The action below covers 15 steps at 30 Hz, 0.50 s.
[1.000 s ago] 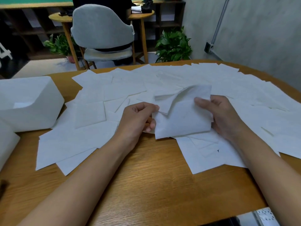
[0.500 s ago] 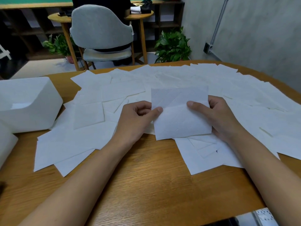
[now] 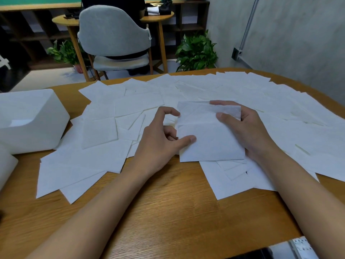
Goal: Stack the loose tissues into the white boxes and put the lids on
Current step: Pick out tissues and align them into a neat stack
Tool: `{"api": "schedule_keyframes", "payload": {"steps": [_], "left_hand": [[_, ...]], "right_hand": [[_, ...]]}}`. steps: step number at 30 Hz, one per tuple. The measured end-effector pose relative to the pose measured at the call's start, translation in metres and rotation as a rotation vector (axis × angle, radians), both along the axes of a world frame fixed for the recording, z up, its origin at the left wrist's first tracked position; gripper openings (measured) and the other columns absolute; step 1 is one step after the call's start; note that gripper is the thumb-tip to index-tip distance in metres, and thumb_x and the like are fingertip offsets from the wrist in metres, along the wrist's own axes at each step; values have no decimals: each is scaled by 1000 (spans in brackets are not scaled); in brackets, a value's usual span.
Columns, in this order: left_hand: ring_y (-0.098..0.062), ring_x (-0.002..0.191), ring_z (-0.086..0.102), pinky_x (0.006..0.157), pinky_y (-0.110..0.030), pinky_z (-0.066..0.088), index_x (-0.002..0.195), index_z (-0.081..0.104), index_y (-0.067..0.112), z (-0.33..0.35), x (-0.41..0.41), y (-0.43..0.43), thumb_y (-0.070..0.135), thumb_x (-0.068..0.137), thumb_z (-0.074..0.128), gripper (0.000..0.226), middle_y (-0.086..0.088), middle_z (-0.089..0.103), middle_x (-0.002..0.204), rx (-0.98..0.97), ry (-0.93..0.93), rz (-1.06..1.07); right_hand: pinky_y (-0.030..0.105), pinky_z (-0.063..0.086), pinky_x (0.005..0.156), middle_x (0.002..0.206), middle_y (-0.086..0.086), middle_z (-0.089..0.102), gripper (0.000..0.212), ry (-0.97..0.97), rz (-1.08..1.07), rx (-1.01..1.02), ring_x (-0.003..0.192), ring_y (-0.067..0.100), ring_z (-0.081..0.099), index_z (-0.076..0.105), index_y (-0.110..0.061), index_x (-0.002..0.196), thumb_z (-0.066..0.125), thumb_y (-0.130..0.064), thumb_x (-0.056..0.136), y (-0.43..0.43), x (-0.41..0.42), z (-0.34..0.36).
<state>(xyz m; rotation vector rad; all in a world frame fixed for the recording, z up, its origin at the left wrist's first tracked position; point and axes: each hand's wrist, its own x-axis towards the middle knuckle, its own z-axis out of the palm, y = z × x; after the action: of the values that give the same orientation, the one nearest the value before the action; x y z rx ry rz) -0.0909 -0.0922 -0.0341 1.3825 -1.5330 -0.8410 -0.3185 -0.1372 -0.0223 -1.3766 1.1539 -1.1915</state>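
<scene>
Both our hands work one small bundle of tissues over the wooden table. Our left hand has its thumb pressed on the bundle's left edge while the forefinger curls loosely above, its tip touching the upper left corner; the other fingers seem tucked behind the paper, though we cannot see them well. Our right hand pinches the bundle's right side, thumb on the front face and fingers behind, with a thin top flap standing up in front of the fingertips. The bundle is lifted slightly off the spread of loose tissues that covers most of the tabletop, from the near edge to the far rim. At the left sits a white box, open at the top, with its corner just touching the nearest sheets. Another white piece shows at the left border, cut off by the frame.
</scene>
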Motion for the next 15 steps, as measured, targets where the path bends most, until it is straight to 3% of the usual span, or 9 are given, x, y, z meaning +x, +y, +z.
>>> {"api": "schedule_keyframes", "payload": {"steps": [3,7,11,15], "left_hand": [[-22,71,64,70,-31,54,120,56,40,-2,4,-2,37,81,89,51,-5,67,74,-35,-28,-52],[-7,71,59,70,-21,50,119,74,37,-1,14,-6,35,85,86,37,5,64,76,-80,-86,-90],[-4,79,65,70,-21,53,104,77,32,0,18,-8,32,89,83,16,11,69,83,-96,-135,-69],[-17,92,74,76,-36,59,99,75,20,8,18,-7,20,95,78,6,2,78,96,-77,35,-100]], "right_hand": [[30,61,82,129,-10,69,48,-30,-17,-25,109,14,72,63,-43,135,60,-9,102,-1,-1,0],[40,62,89,141,-7,61,64,-74,-18,-43,118,20,68,41,-55,143,57,-8,103,-3,-2,-1],[41,62,89,138,-11,63,64,-65,26,-54,118,19,69,41,-53,144,57,-6,104,-3,-1,-3],[37,59,88,133,-13,66,61,-72,41,-24,117,20,69,47,-51,142,55,-4,103,-5,0,-3]]}}
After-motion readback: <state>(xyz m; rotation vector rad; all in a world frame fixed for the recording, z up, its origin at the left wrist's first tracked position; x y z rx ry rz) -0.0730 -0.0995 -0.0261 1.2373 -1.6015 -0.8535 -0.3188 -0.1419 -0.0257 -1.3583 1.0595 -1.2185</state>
